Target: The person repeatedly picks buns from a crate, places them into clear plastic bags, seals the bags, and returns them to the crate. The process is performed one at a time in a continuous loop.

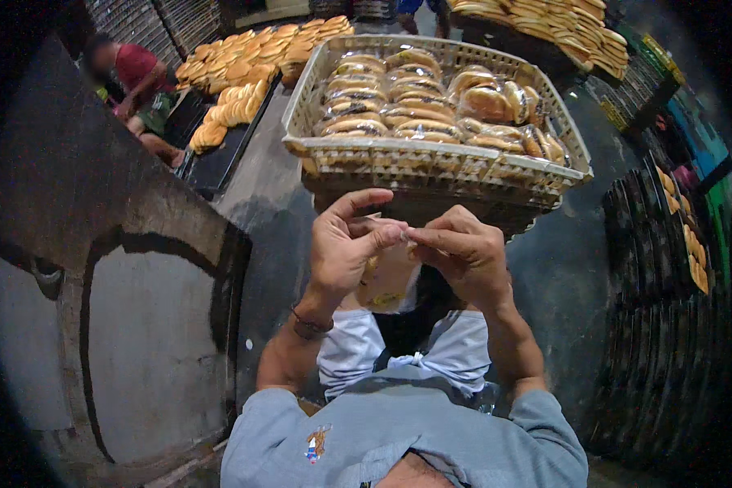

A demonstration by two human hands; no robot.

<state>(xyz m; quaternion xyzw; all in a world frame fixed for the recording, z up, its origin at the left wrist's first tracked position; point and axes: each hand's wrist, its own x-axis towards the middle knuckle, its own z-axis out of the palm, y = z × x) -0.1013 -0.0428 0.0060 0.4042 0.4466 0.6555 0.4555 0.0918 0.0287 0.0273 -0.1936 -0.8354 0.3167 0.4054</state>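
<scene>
Here at the near side of the white crate (382,154), the grey shirt (366,431) and white shorts (350,346) come first, and in front of them, below the crate's near wall, hangs the plastic bag (389,286). Both hands are on it! The left hand (342,248) pinches the top edge between thumb and fingers, index finger lifted off; the right hand (470,250) nips the same edge, fingertips nearly meeting. A light grip, probably chosen because thin film needs fingertips rather than a fist, and the body of the bag is left to dangle freely. What's inside, I can't clearly tell.

Up to the crate itself, perched on a dark stack (431,203), which likely brings it within easy reach. Inside, wrapped buns (419,106) stand on edge in rows at its left and middle, presumably to fit more in; those at its right lean more loosely.

Right of the crate, dark trays (642,244) are piled up. Off to its left, unwrapped buns (236,106) overlap near a person in a red top (142,69). Beyond its far right corner, more loaves (553,32) spread wide.
</scene>
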